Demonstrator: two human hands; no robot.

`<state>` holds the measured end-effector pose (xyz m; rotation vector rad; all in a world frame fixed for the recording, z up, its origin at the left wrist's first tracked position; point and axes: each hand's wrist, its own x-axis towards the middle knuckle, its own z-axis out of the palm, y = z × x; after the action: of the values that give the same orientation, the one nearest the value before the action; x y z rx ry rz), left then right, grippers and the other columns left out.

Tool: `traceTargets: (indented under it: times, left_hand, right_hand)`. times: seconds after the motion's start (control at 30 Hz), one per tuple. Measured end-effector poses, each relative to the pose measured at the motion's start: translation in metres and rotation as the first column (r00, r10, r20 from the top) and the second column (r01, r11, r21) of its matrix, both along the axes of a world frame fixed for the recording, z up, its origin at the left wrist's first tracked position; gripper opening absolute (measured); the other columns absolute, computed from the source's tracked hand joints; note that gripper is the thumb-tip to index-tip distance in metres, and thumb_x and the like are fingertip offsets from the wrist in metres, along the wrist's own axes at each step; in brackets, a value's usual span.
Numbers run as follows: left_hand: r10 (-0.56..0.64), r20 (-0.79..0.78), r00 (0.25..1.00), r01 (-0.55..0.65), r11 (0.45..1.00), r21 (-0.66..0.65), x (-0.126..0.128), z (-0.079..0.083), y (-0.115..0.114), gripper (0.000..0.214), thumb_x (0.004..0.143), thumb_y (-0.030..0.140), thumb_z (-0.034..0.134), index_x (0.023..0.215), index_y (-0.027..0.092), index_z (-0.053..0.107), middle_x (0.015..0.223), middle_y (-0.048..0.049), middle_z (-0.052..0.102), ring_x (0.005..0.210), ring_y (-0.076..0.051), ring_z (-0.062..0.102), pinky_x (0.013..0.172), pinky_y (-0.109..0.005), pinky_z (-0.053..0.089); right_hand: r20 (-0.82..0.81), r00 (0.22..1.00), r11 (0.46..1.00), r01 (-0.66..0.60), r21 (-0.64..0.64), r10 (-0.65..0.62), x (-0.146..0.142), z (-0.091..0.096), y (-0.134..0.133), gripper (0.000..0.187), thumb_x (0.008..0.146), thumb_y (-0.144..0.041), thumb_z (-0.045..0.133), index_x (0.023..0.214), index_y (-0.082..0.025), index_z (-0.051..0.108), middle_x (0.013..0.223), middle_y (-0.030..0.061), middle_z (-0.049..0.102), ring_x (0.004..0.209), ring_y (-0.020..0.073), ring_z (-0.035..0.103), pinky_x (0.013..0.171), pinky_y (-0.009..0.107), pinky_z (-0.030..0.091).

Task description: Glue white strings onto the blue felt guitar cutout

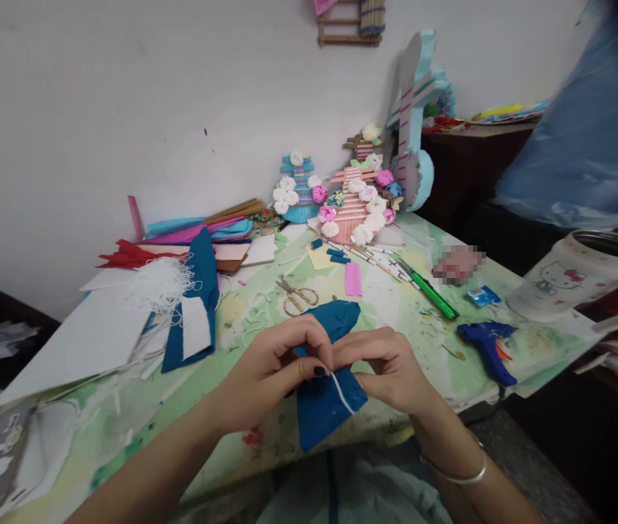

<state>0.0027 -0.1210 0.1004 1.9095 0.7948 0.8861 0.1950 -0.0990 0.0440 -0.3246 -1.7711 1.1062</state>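
The left hand (276, 364) and right hand (390, 364) meet fingertip to fingertip, both pinched shut on a blue piece (322, 411) over the table's (440, 371) near edge. A white string (341, 393) runs down from the pinch. Just beyond lie scissors (298, 295). To the right lies a glue gun (488, 349), and farther right an open tin (571, 284), its contents hidden.

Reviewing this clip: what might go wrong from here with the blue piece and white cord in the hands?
The left hand and right hand pinch the blue piece at one spot, so the thin white cord lying across it may slip out of line. The glue gun lies near the edge of the table beside the right forearm; an elbow move might knock it off.
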Motion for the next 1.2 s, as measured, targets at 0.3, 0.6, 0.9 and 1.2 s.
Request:
traceTargets:
  times: [0.3,0.6,0.9,1.2]
  left_hand:
    - [-0.059,0.086,0.995,0.065,0.995,-0.074,0.007,0.006,-0.001,0.013,0.090,0.019,0.049,0.078,0.016,0.053,0.077,-0.0003,0.049,0.071,-0.011,0.044,0.062,-0.023,0.036]
    - [-0.142,-0.013,0.990,0.142,0.978,0.153,0.024,0.030,-0.005,0.014,0.090,0.011,0.047,0.079,0.016,0.053,0.079,-0.0010,0.053,0.076,-0.011,0.048,0.068,-0.024,0.038]
    - [-0.120,-0.059,0.991,0.130,0.965,0.229,0.027,0.032,-0.002,0.014,0.091,0.011,0.044,0.079,0.016,0.051,0.080,-0.0012,0.051,0.075,-0.012,0.047,0.069,-0.025,0.038]
    - [0.002,-0.030,1.000,0.001,0.995,0.100,0.005,0.010,0.001,0.015,0.091,0.015,0.044,0.078,0.017,0.051,0.078,-0.0008,0.049,0.073,-0.012,0.046,0.066,-0.026,0.036]
  right_hand:
    - [-0.009,1.000,1.000,0.004,0.023,-0.004,0.000,-0.001,-0.001,0.016,0.077,-0.017,0.071,0.093,-0.019,0.075,0.087,0.0052,0.076,0.078,0.0153,0.069,0.072,0.023,0.053]
    - [-0.042,0.999,1.000,0.009,-0.007,-0.009,0.000,-0.005,0.000,0.012,0.079,-0.031,0.070,0.082,-0.020,0.074,0.077,0.0025,0.073,0.069,0.0144,0.066,0.065,0.023,0.051]
    - [-0.044,0.999,1.000,-0.011,-0.018,0.010,0.001,-0.004,-0.002,0.011,0.080,-0.029,0.069,0.084,-0.021,0.075,0.082,0.0022,0.075,0.074,0.0154,0.068,0.069,0.023,0.053]
    - [0.010,1.000,0.996,0.029,-0.081,-0.028,0.002,-0.008,0.000,0.017,0.076,-0.018,0.072,0.093,-0.021,0.075,0.086,0.0040,0.075,0.072,0.0152,0.068,0.066,0.023,0.053]
